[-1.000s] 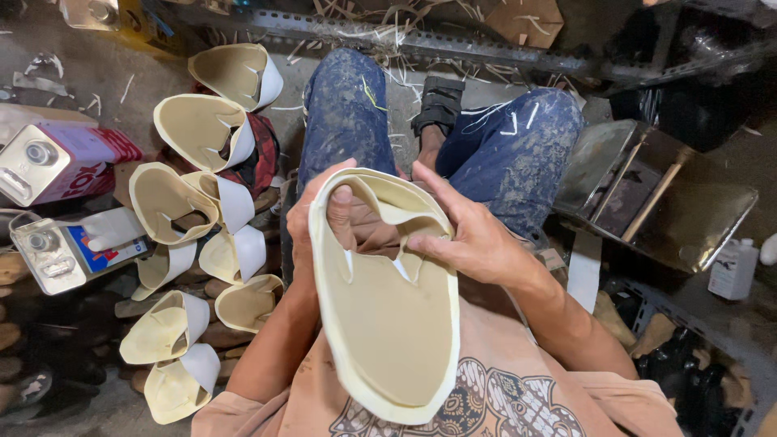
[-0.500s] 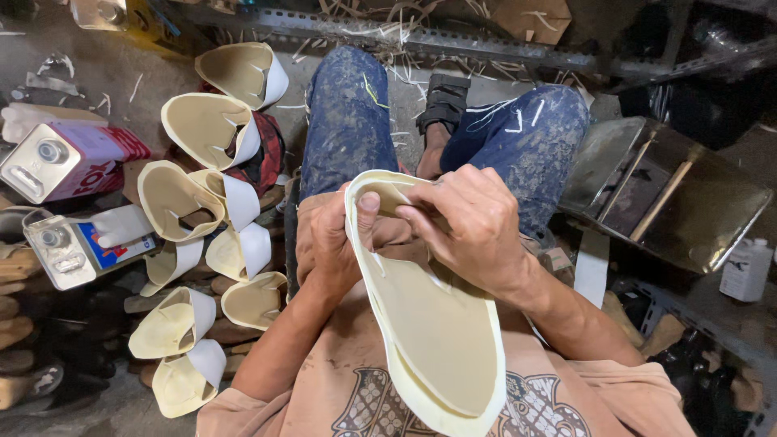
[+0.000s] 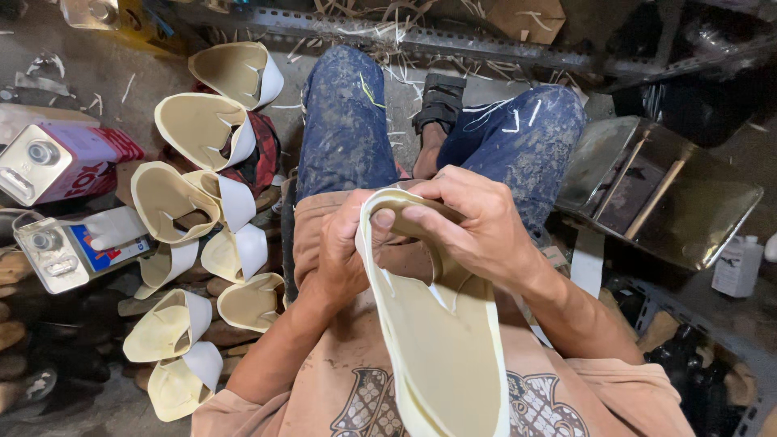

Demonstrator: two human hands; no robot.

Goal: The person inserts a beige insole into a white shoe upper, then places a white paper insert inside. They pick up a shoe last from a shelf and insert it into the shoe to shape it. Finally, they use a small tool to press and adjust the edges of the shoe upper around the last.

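Note:
Over my lap I hold a cream-coloured sandal sole with a strap, tilted on edge so its rim faces me. My left hand grips its left side near the toe, thumb on the rim. My right hand covers the toe end from the right, fingers pressed down over the strap. I sit in stained blue jeans and a tan printed shirt. One foot in a dark sandal shows between my knees.
Several similar cream soles with white straps lie in a row on the floor at my left. Two square metal cans stand further left. A shiny metal tray-like stand sits at the right, with a white bottle beyond it.
The sole has turned from lying flat and face-up to standing on edge. My right hand has slid over the toe end and strap, and both hands have closed in tighter.

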